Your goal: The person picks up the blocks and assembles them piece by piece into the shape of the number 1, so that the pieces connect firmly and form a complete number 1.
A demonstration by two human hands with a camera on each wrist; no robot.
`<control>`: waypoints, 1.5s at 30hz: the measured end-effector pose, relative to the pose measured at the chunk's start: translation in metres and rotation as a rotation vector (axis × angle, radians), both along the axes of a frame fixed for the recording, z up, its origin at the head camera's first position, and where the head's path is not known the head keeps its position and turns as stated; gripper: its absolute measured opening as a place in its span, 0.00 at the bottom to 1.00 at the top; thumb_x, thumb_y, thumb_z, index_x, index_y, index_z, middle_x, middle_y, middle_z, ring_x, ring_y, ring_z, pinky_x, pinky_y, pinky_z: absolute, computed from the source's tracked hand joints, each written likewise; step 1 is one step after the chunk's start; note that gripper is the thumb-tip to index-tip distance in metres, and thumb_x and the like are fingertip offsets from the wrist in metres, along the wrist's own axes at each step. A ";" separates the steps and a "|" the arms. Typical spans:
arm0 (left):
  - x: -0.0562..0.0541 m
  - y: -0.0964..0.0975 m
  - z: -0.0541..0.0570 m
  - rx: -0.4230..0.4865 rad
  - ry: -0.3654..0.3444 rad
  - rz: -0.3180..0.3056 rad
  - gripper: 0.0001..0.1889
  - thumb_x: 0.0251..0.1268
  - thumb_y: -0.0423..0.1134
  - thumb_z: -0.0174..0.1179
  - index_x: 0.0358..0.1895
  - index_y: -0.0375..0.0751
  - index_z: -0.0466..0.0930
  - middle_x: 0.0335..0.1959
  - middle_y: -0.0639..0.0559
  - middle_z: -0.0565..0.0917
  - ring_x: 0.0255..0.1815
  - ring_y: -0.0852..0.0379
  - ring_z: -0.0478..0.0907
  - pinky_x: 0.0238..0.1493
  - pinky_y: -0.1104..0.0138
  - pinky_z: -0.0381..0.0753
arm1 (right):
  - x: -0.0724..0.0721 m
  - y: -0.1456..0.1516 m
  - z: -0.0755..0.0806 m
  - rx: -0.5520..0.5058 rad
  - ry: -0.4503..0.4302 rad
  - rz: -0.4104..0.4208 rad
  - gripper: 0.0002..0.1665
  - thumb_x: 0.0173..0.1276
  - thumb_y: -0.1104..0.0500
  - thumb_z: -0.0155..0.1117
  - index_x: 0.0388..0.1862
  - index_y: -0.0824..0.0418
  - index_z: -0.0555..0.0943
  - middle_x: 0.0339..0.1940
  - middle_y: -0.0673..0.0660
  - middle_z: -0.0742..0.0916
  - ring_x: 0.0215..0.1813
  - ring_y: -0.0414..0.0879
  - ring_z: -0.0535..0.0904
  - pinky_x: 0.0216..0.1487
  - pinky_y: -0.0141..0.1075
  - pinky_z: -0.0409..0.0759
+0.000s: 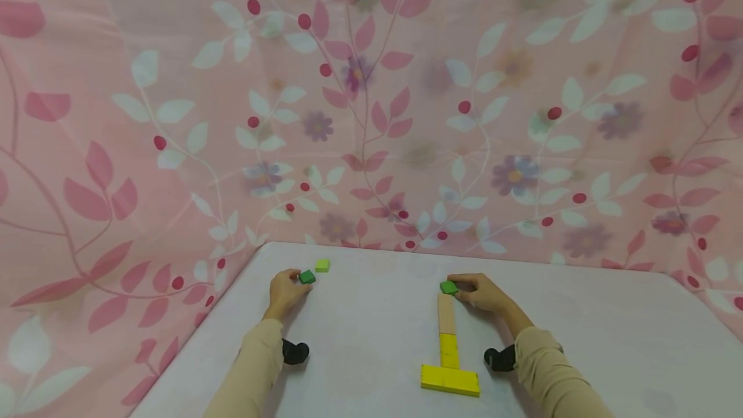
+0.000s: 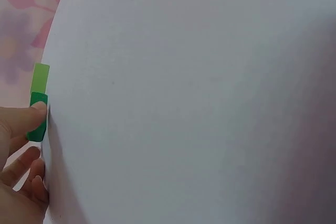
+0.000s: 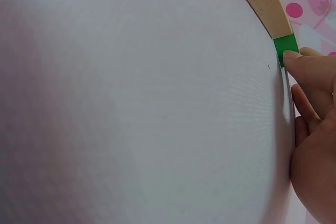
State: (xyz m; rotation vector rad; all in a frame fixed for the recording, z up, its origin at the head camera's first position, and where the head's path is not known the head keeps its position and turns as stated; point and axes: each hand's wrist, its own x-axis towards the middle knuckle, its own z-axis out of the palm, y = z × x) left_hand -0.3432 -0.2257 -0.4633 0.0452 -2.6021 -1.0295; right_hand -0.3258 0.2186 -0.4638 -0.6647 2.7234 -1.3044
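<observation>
My left hand pinches a dark green block between thumb and fingers at the table's far left. Just beyond it lies a light green block. On the right, my right hand pinches another green block at the far end of a row of blocks. That row runs toward me: a tan wooden block, a yellow block, then a longer yellow block set crosswise. In the right wrist view the green block meets the tan block's end.
A white-covered table carries all the blocks. Behind it hangs a pink floral cloth, close along the table's far edge. Black wrist devices sit at both sleeves, low over the table.
</observation>
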 end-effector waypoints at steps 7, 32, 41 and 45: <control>0.001 0.000 0.000 0.025 0.017 0.017 0.18 0.44 0.31 0.68 0.39 0.21 0.79 0.35 0.32 0.80 0.41 0.38 0.76 0.48 0.50 0.72 | -0.001 0.000 -0.002 0.022 0.025 -0.009 0.24 0.64 0.67 0.59 0.60 0.69 0.74 0.59 0.69 0.77 0.61 0.65 0.70 0.62 0.61 0.61; 0.015 0.010 -0.009 0.119 0.052 -0.014 0.17 0.43 0.32 0.68 0.40 0.26 0.81 0.33 0.38 0.83 0.36 0.46 0.78 0.37 0.62 0.76 | 0.000 0.002 -0.003 0.052 0.122 0.024 0.24 0.64 0.64 0.58 0.59 0.70 0.74 0.58 0.70 0.77 0.60 0.67 0.70 0.59 0.64 0.62; 0.019 0.023 -0.009 0.139 0.032 -0.075 0.18 0.42 0.32 0.70 0.40 0.27 0.82 0.31 0.41 0.83 0.33 0.51 0.77 0.34 0.65 0.75 | 0.001 0.002 0.000 0.005 0.054 0.026 0.24 0.63 0.66 0.59 0.59 0.71 0.74 0.59 0.71 0.77 0.61 0.67 0.69 0.61 0.63 0.61; 0.020 0.029 -0.008 0.147 0.024 -0.094 0.18 0.41 0.31 0.70 0.40 0.27 0.82 0.30 0.42 0.82 0.32 0.53 0.76 0.33 0.66 0.74 | 0.000 0.002 -0.002 0.014 0.066 0.028 0.24 0.64 0.66 0.58 0.59 0.71 0.73 0.59 0.71 0.77 0.60 0.67 0.69 0.61 0.63 0.61</control>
